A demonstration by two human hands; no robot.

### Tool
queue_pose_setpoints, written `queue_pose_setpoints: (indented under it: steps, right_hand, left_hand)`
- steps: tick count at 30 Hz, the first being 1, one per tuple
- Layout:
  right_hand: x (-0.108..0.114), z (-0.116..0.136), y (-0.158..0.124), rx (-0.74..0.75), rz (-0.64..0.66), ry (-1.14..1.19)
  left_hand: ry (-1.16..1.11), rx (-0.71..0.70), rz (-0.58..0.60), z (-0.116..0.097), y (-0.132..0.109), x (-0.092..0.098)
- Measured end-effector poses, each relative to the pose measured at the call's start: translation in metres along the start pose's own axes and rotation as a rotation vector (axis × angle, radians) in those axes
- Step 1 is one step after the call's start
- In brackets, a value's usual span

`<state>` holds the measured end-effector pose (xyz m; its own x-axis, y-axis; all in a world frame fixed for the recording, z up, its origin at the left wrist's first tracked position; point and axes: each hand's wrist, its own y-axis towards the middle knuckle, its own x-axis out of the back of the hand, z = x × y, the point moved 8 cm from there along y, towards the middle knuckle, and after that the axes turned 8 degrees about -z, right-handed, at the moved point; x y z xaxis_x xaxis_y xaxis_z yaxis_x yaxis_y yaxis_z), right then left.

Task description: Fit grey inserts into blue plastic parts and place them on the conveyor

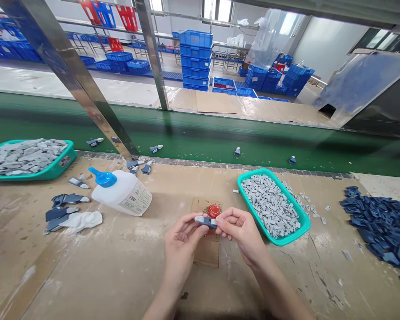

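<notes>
Near the middle of the bench, my left hand (186,235) pinches a small dark blue and light grey plastic part (206,221) between thumb and fingers. My right hand (235,226) has its thumb and fingertips closed at the part's right end; whether a smaller piece is between them is hidden. Just beyond the part sits a round red object (214,210) on a piece of cardboard (206,255). To the right of my right hand stands a teal basket (276,242) filled with small light grey pieces.
A white bottle with a blue cap (126,193) leans at left, near several blue-grey parts (65,200) and a teal tray (62,164) of grey pieces. Dark blue parts (383,226) are heaped at right. Behind a metal post (86,98) runs a green belt (200,140) carrying several parts.
</notes>
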<state>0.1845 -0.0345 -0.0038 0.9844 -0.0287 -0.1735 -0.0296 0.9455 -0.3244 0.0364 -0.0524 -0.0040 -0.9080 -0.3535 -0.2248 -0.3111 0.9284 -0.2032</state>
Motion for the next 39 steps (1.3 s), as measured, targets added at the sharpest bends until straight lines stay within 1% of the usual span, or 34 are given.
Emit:
queue_pose_setpoints:
  steps: [6,9,14,17,21,23,24,25,27,28,29,30,32,34,35,36,39]
  right_hand:
    - [0.0,0.001,-0.001,-0.001,-0.02,-0.015]
    - [-0.001,0.002,-0.002,-0.008,-0.014,-0.011]
    - [-0.007,0.002,-0.004,-0.035,0.088,-0.043]
    - [-0.007,0.003,-0.005,-0.022,0.08,-0.085]
    - [-0.003,0.019,-0.005,0.131,0.036,-0.216]
    - [0.009,0.029,-0.001,0.205,0.025,-0.308]
    - [0.022,0.036,0.003,0.246,-0.02,-0.375]
    - [0.039,0.043,0.008,0.293,-0.097,-0.462]
    - [0.084,0.058,0.015,0.38,-0.354,-0.703]
    - [0.104,0.062,0.019,0.395,-0.463,-0.844]
    - [0.118,0.063,0.024,0.384,-0.509,-0.963]
    - [0.129,0.061,0.029,0.359,-0.526,-1.046]
    - [0.141,0.054,0.039,0.308,-0.536,-1.143]
    - [0.141,0.049,0.045,0.295,-0.556,-1.194]
    - [0.139,0.048,0.046,0.303,-0.574,-1.216]
    - [0.136,0.047,0.047,0.317,-0.583,-1.233]
    - [0.13,0.045,0.046,0.36,-0.578,-1.205]
  left_hand:
    - [0.03,-0.077,-0.025,-0.001,-0.001,0.0]
    - [0.072,-0.113,-0.013,-0.004,-0.002,-0.002]
    - [0.129,-0.141,0.032,-0.012,-0.002,-0.005]
    - [0.121,-0.082,0.059,-0.011,-0.001,-0.009]
    - [0.032,0.071,0.114,-0.001,0.001,-0.022]
    - [0.036,0.104,0.142,0.002,0.006,-0.028]
    - [0.05,0.106,0.152,0.001,0.012,-0.03]
    - [0.073,0.094,0.156,0.0,0.02,-0.032]
    - [0.14,0.025,0.166,-0.006,0.043,-0.036]
    - [0.185,-0.035,0.178,-0.011,0.057,-0.04]
    - [0.243,-0.111,0.191,-0.016,0.073,-0.044]
    - [0.329,-0.205,0.198,-0.022,0.088,-0.05]
    - [0.65,-0.423,0.18,-0.031,0.119,-0.064]
    - [1.016,-0.591,0.138,-0.033,0.146,-0.081]
    - [1.154,-0.639,0.124,-0.032,0.159,-0.09]
    - [1.244,-0.665,0.122,-0.031,0.171,-0.099]
    - [1.35,-0.696,0.148,-0.026,0.201,-0.126]
